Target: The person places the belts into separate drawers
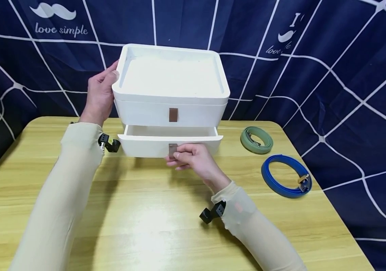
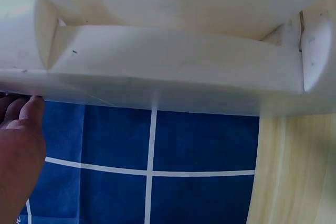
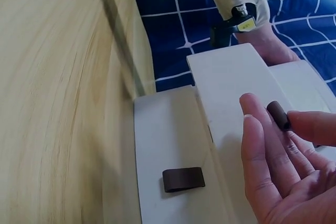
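A white drawer unit [image 1: 172, 77] with a tray-like top stands at the back of the table. Its pulled-out drawer [image 1: 145, 146] shows part of its inside. My right hand [image 1: 196, 160] pinches that drawer's brown pull tab [image 3: 277, 115] between thumb and fingers. At the unit's upper left corner, my left hand [image 1: 99, 94] grips the side, thumb at the rim. The left wrist view shows only part of this hand [image 2: 21, 145] against the white wall. Another brown tab [image 1: 173, 114] marks the drawer above, and a lower tab [image 3: 182, 180] appears in the right wrist view.
To the right of the unit lie a coiled green belt [image 1: 256, 140] and a coiled blue belt [image 1: 286, 176] with a metal buckle. Dark blue cloth [image 1: 186, 22] with white lines hangs behind and beside the wooden table [image 1: 138, 226].
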